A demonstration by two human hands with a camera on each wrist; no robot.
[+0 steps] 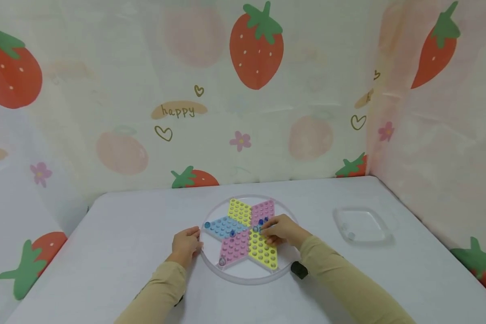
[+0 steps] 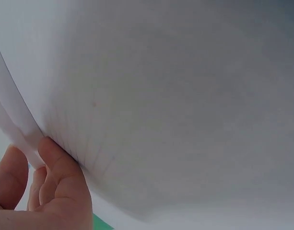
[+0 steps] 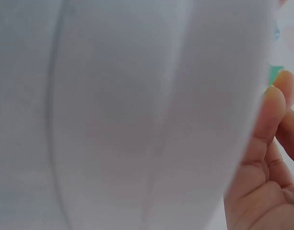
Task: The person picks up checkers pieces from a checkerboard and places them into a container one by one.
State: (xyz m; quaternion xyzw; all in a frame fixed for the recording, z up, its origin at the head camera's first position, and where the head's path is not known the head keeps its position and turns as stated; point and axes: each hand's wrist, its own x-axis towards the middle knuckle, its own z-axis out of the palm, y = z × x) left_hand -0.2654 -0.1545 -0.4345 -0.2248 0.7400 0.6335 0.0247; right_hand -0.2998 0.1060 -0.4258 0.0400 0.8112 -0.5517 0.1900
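Note:
A round Chinese checkers board (image 1: 247, 281) with a clear rim and a yellow, pink and blue star lies on the white table. My left hand (image 1: 185, 245) rests against its left rim, thumb and fingertips right at the edge. Over the star's right side is my right hand (image 1: 282, 230), thumb and a finger brought together among the marbles; I cannot tell whether a marble is between them. Close by are a dark blue marble (image 1: 261, 222) and a clear marble (image 1: 255, 229). A blue marble (image 1: 232, 233) sits near the centre, a lighter blue marble (image 1: 207, 225) at the left point, and a clear marble (image 1: 222, 261) at the lower-left point.
A clear plastic tray (image 1: 364, 241) with clear marbles in its left part stands at the right. A black object (image 1: 299, 270) shows under the right forearm, just outside the board's rim. Strawberry-print cloth (image 1: 267, 148) hangs behind and beside the table.

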